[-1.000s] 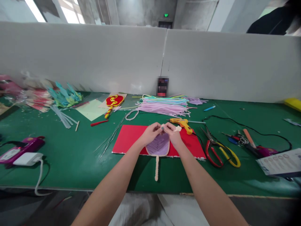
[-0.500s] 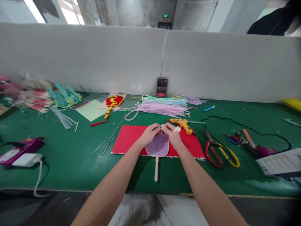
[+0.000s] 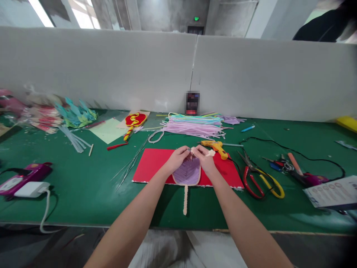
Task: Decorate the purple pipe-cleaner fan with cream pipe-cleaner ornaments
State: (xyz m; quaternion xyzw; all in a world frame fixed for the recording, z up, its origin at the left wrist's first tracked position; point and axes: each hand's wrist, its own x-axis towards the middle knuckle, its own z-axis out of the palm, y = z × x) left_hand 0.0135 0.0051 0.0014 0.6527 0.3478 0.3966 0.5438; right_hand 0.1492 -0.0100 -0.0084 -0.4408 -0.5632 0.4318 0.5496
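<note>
My left hand [image 3: 178, 159] and my right hand [image 3: 204, 159] meet with fingertips pinched together above a purple fan [image 3: 187, 174]. Between them is a cream fuzzy pipe cleaner [image 3: 211, 153], its curled, flower-like end sticking out to the right of my right hand. The fan is edged in cream, and its twisted cream handle [image 3: 185, 201] points toward me. My hands hide the fan's upper part. Under the fan lies a red board [image 3: 153, 163]. A yellow glue gun [image 3: 214, 146] rests just beyond my right hand, partly on the board.
Red-and-yellow-handled shears [image 3: 262, 178] lie right of the board. Behind it is a pile of pastel pipe cleaners [image 3: 192, 125]. Farther left are a red-and-yellow fan [image 3: 135, 120], thin wires [image 3: 132, 162] and a purple power strip [image 3: 28, 178]. A white partition [image 3: 111, 70] closes off the back.
</note>
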